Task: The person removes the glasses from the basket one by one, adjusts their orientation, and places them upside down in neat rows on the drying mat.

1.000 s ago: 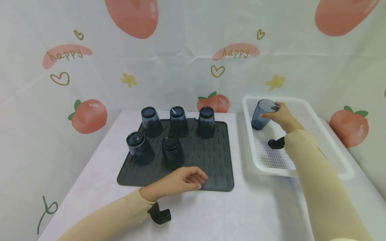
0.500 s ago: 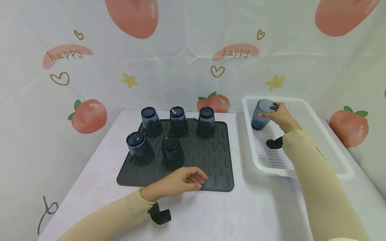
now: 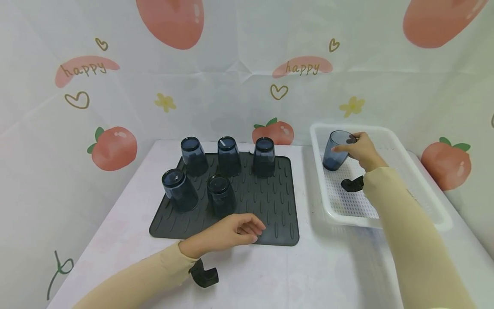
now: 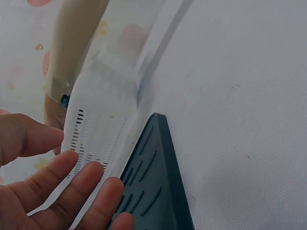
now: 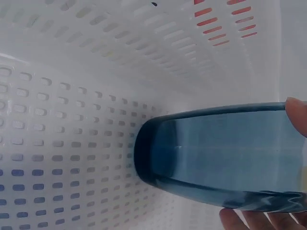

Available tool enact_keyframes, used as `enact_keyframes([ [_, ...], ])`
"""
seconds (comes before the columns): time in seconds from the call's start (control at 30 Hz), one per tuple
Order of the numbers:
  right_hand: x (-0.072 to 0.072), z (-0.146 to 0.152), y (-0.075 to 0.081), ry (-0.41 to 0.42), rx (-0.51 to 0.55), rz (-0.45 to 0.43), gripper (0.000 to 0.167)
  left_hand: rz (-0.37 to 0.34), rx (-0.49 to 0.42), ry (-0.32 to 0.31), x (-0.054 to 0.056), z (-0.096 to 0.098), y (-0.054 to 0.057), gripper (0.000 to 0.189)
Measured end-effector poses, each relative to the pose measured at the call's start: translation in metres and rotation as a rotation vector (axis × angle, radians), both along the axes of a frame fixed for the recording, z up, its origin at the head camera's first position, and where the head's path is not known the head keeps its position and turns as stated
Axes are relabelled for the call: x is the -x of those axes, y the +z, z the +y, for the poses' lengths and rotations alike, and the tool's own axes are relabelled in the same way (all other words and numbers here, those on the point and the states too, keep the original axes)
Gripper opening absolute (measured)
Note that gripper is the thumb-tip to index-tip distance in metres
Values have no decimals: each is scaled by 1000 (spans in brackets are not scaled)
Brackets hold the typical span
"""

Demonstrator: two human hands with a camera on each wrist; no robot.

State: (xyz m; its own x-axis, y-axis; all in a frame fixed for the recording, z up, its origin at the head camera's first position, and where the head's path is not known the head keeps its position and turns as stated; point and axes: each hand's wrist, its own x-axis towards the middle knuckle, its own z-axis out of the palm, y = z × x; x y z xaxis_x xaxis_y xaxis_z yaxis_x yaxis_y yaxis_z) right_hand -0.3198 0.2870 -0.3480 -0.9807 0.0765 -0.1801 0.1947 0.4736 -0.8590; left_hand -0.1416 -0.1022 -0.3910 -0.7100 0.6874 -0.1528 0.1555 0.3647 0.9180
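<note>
My right hand grips a clear blue drinking glass near its rim, thumb on one side and fingers on the other. The glass stands mouth up, leaning slightly, at the left end of the white basket. In the right wrist view its dark base is close to the perforated basket wall. My left hand hovers with loosely curled fingers over the front edge of a black drying mat, holding nothing. Just behind it an upside-down glass stands on the mat.
Several more upside-down blue glasses stand on the mat: a back row with one glass at its right end, and another glass at front left. The white basket has raised walls. A patterned cloth hangs behind the table.
The glass in my right hand has shifted slightly towards me inside the basket, the hand moving with it. My left hand stays in place.
</note>
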Motion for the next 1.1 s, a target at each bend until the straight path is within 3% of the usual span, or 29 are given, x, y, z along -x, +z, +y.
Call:
enact_keyframes([
  [0.43, -11, 2, 14, 27, -53, 12, 105, 6, -3, -4, 0, 0, 2, 28],
  [0.8, -18, 2, 28, -44, 74, 85, 102, 18, 1, -9, 1, 1, 0, 27],
  [1.1, -32, 5, 41, -49, 86, 152, 98, 15, -6, -12, 0, 2, 1, 27],
])
